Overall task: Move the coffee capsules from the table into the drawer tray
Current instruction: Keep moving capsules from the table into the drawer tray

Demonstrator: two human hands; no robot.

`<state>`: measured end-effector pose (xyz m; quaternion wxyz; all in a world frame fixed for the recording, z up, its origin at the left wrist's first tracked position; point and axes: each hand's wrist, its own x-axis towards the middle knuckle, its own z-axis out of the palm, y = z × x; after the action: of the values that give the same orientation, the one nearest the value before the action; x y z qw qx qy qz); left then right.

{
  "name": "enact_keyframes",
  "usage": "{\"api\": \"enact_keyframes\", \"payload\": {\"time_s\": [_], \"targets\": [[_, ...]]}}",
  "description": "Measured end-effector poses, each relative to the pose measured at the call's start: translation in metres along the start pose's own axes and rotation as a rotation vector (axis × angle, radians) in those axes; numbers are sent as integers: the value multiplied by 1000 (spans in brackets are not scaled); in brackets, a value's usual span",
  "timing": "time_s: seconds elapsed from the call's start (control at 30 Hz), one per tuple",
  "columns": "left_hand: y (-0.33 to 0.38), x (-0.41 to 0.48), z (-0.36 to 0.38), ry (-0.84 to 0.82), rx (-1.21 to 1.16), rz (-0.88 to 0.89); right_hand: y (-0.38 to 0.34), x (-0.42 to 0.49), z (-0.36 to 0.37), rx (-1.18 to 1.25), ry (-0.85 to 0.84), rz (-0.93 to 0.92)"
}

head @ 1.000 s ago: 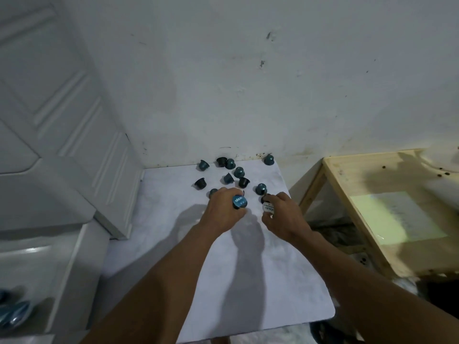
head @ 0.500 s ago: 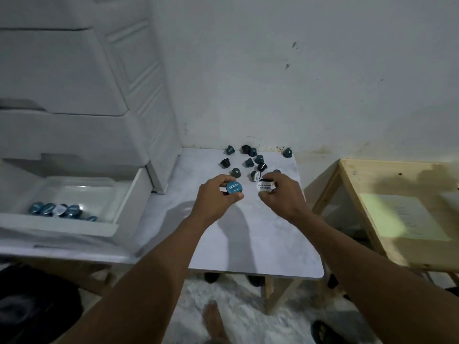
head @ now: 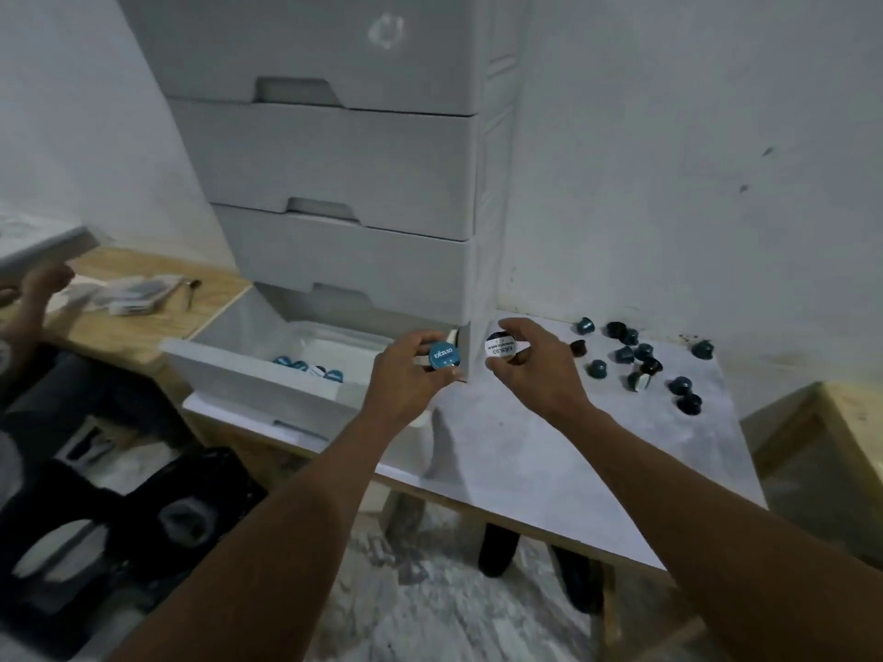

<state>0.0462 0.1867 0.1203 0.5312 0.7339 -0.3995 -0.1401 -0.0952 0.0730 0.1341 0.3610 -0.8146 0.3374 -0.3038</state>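
My left hand grips a capsule with a blue lid, held over the right end of the open drawer tray. My right hand grips a capsule with a white lid, just right of the cabinet's corner, above the table. Several capsules lie in a row inside the tray. Several dark blue and black capsules are scattered on the white table near the wall.
A grey plastic drawer cabinet stands on the table's left part, its lowest drawer pulled out. Another person's hand is at the far left over a wooden table with packets. A second wooden table stands at the right.
Both hands lifted a capsule each from the cluster and carried them left toward the open drawer. The view swung left, bringing the cabinet and tray to the middle.
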Motion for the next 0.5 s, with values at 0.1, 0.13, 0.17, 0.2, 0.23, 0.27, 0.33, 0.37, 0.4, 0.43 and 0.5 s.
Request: {"api": "enact_keyframes", "payload": {"time_s": [0.1,0.13,0.17,0.2,0.23,0.27,0.33,0.37,0.4,0.43,0.5], "targets": [[-21,8,-56,9,47,32,-38,6,46,21,-18,-34],[-28,11,-73,10,63,35,-50,8,61,14,-21,-53],[-35,15,-90,9,79,32,-61,9,76,5,-20,-69],[-41,19,-105,5,96,28,-69,10,90,5,-18,-74],[-46,23,-119,-1,121,30,-77,11,103,13,-20,-72],[-51,29,-131,-10,142,32,-83,13,114,19,-28,-64],[-61,39,-150,-44,167,29,-90,17,134,14,-45,-52],[-66,44,-158,-62,173,24,-92,19,143,9,-51,-47],[-71,50,-164,-75,172,17,-93,23,150,4,-58,-37],[-75,55,-169,-85,170,10,-93,27,156,-2,-68,-29],[-83,66,-174,-97,171,2,-91,36,167,-7,-90,-11]]}}
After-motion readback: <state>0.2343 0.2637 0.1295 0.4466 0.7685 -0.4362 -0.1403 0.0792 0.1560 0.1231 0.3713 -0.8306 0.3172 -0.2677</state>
